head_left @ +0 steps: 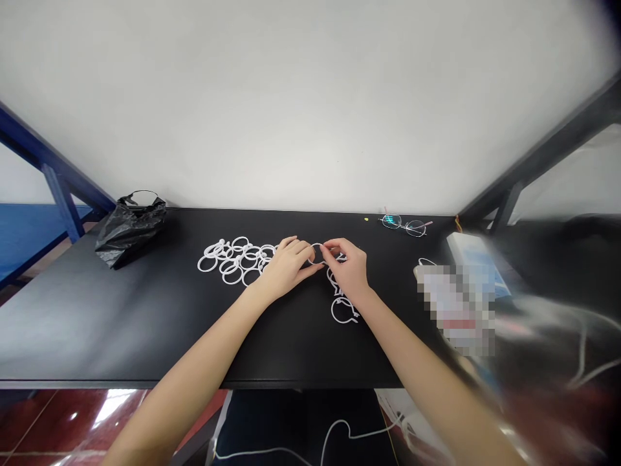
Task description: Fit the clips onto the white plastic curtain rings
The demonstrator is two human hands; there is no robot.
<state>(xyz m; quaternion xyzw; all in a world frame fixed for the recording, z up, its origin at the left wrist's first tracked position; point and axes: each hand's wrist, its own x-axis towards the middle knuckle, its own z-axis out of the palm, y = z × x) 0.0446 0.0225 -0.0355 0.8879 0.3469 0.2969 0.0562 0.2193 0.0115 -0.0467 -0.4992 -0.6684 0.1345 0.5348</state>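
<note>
Between my two hands is a thin white ring (pixel 316 244), gripped at its left side by my left hand (pixel 290 264) and at its right side by my right hand (pixel 348 266). Fingers of both hands are closed on it. A pile of similar white rings (pixel 233 275) lies to the left of my left hand, partly covered by it. Under and below my right wrist lie a few more white rings with small pointed tabs (pixel 343 310), partly hidden by that hand.
A black plastic bag (pixel 130 230) stands at the back left of the black table (pixel 160 330). Eyeglasses (pixel 405 225) lie near the wall, with a small yellow bit (pixel 366 219) beside them. On the right are a blurred-out object (pixel 453 310), a white-and-blue box (pixel 478 259) and clear plastic.
</note>
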